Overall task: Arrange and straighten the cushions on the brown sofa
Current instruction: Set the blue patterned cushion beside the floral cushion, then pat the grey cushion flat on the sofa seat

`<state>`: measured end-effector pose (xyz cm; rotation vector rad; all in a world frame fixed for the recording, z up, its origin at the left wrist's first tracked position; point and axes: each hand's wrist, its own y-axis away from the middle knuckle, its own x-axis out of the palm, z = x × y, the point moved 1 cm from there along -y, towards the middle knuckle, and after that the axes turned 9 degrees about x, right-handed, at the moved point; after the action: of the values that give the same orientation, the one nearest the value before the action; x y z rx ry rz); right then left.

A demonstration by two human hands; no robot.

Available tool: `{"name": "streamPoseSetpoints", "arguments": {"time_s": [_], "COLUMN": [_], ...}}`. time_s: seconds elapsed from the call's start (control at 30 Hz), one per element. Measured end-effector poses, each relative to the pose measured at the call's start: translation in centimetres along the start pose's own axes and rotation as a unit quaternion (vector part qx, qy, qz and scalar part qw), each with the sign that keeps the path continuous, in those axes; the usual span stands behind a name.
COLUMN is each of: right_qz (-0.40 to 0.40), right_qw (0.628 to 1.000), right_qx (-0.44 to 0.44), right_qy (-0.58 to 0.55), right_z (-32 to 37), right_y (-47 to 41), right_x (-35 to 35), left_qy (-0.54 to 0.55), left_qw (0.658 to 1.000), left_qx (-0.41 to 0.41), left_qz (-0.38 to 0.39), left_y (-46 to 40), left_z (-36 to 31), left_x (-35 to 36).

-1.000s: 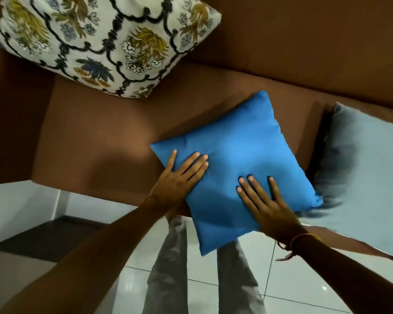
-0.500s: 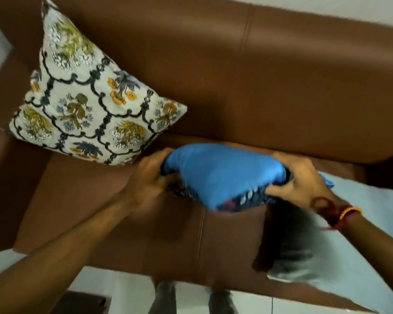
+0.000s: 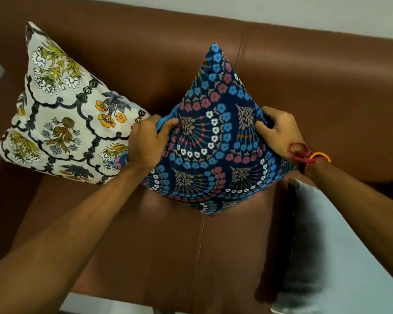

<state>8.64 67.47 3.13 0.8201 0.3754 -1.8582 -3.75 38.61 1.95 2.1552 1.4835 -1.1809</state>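
While the left hand [image 3: 145, 143] is closed on the left corner of the dark blue patterned cushion [image 3: 213, 141], the right hand [image 3: 277, 130] is closed on its right corner, so both hands grip the same cushion. A red thread and an orange bracelet [image 3: 319, 155] sit on the right wrist. The cushion stands on one corner like a diamond, with its top corner against the backrest of the brown sofa [image 3: 315, 87] and its bottom corner at the seat, near the seam in the middle. A plain blue back side shows at the edge under the left thumb. Just left of it, the cream floral cushion [image 3: 61, 114] leans on the backrest, also on a corner, and its right corner is touching the left hand. At the near right, a pale grey cushion [image 3: 354, 245] lies on the seat, partly out of view.
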Motion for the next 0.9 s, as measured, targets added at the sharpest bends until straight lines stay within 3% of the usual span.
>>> {"name": "streamPoseSetpoints", "arguments": {"time_s": [0.07,0.17,0.23,0.3,0.37,0.47,0.57,0.63,0.77,0.9], "right_qz": [0.016,0.005,0.007,0.01,0.002,0.036,0.1,0.114,0.093,-0.012], "right_qw": [0.999,1.0,1.0,0.999,0.999,0.997,0.982,0.964,0.922,0.88], "right_qx": [0.042,0.019,0.003,0.002,0.025,0.059,0.092,0.051,0.029,0.051], "right_qy": [-0.004,-0.002,-0.014,-0.033,-0.024,0.043,0.13,0.234,0.374,0.473], "right_z": [-2.9,-4.4,-3.8,-4.3,-6.2,-10.8,-17.4,-21.6,-28.5,-33.4], "right_y": [-0.4,-0.8,-0.8,0.0,3.2,10.2,19.7,26.4,38.4,43.5], "right_x": [-0.2,0.6,0.2,-0.3,-1.4,-3.0,-4.7,-4.8,-3.3,-2.5], "left_qy": [-0.014,-0.036,-0.073,-0.123,-0.139,-0.106,-0.119,-0.154,-0.198,-0.207], "left_qw": [1.0,0.998,0.993,0.979,0.961,0.931,0.86,0.811,0.741,0.745], "left_qx": [-0.004,-0.021,0.02,0.113,0.224,0.344,0.435,0.462,0.556,0.576], "left_qz": [0.007,-0.04,-0.087,-0.117,-0.084,0.06,0.24,0.325,0.32,0.267], "left_y": [-0.1,0.3,0.5,1.3,3.2,7.8,14.2,17.5,21.7,24.7], "left_z": [-0.9,-0.5,-0.7,-2.7,-6.0,-10.8,-14.6,-15.3,-17.4,-19.4], "left_x": [2.8,2.5,1.6,1.6,3.6,9.3,17.4,21.7,28.8,34.0]}}
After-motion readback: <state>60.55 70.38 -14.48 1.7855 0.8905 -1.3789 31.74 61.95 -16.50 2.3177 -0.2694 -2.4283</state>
